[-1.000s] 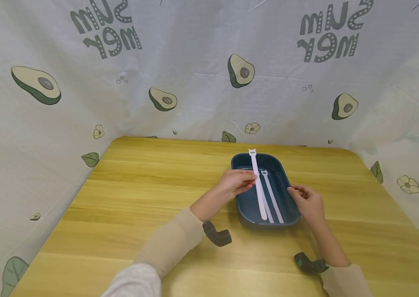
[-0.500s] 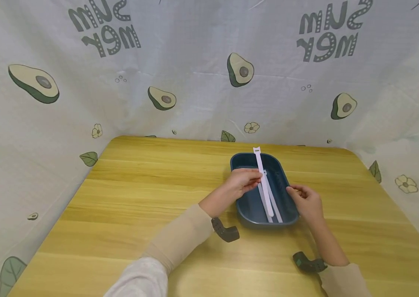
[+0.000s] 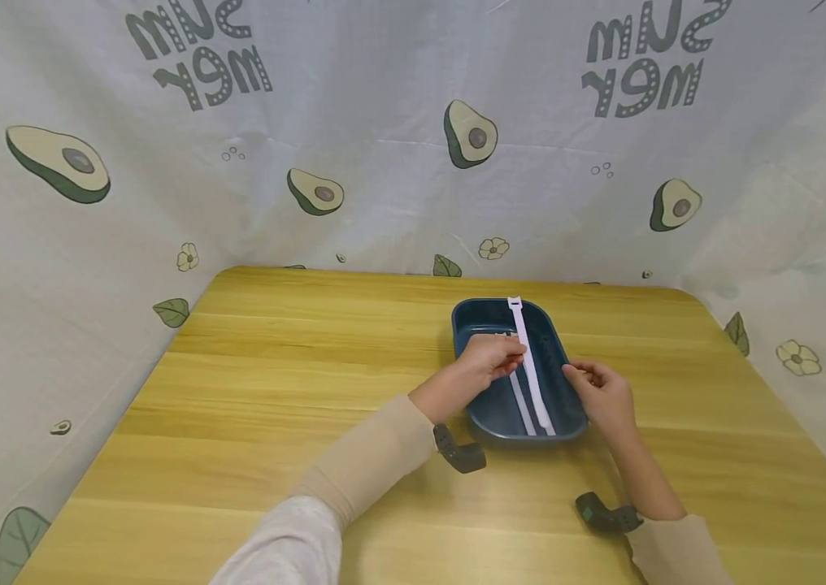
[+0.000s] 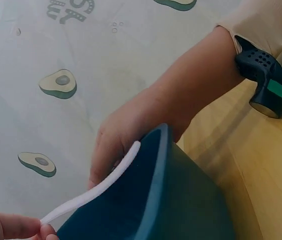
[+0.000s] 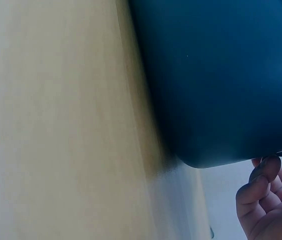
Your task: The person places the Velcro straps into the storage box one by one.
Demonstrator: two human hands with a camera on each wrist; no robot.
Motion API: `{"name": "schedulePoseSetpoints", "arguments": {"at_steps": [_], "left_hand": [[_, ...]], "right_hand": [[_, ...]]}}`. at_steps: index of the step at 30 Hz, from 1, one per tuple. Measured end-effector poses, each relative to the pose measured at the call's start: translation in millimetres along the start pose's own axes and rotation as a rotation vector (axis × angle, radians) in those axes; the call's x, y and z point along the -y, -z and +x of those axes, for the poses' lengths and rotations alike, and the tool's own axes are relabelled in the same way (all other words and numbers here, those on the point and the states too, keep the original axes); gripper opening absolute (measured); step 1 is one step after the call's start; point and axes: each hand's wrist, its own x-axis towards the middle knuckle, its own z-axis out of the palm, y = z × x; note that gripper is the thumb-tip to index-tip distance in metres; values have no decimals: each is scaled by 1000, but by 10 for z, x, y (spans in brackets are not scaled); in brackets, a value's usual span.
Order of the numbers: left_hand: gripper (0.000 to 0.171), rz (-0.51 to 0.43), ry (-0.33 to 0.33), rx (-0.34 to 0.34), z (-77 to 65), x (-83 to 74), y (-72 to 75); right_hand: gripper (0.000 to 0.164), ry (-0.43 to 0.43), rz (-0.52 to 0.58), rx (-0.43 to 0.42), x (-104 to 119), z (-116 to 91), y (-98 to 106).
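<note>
My left hand (image 3: 488, 357) pinches a white hook-and-loop cable tie (image 3: 532, 380) near its middle, over a dark blue plastic box (image 3: 488, 413). The tie's slotted head points to the far rim, its tail toward the near end. Inside lie other white cable ties (image 3: 520, 404), partly covered by the hand and the held tie. My right hand (image 3: 606, 398) grips the box's right rim between thumb and fingers. In the left wrist view the held tie (image 4: 88, 195) curves up from the left fingertips; the right wrist view has the box wall (image 5: 221, 75) above my right fingers.
The box stands on a yellow wood-grain table (image 3: 296, 357), right of centre. Behind it hangs a pale curtain (image 3: 384, 106) printed with avocados. A dark wrist camera (image 3: 460, 451) sits on my left wrist and another camera (image 3: 606, 516) on my right.
My left hand has carried the cable tie rightward across the box, and its head now sits slightly lower in view. The right hand keeps its hold on the rim.
</note>
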Motion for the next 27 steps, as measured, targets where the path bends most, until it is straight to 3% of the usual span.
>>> {"name": "schedulePoseSetpoints", "arguments": {"at_steps": [8, 16, 23, 27], "left_hand": [[7, 75, 0, -93, 47, 40, -32], [3, 120, -1, -98, 87, 61, -17], [24, 221, 27, -121, 119, 93, -30], [22, 299, 38, -148, 143, 120, -35]], "right_hand": [[41, -7, 1, -7, 0, 11, -11], [41, -21, 15, -5, -12, 22, -8], [42, -28, 7, 1, -17, 10, 5], [43, -21, -5, -1, -13, 12, 7]]}}
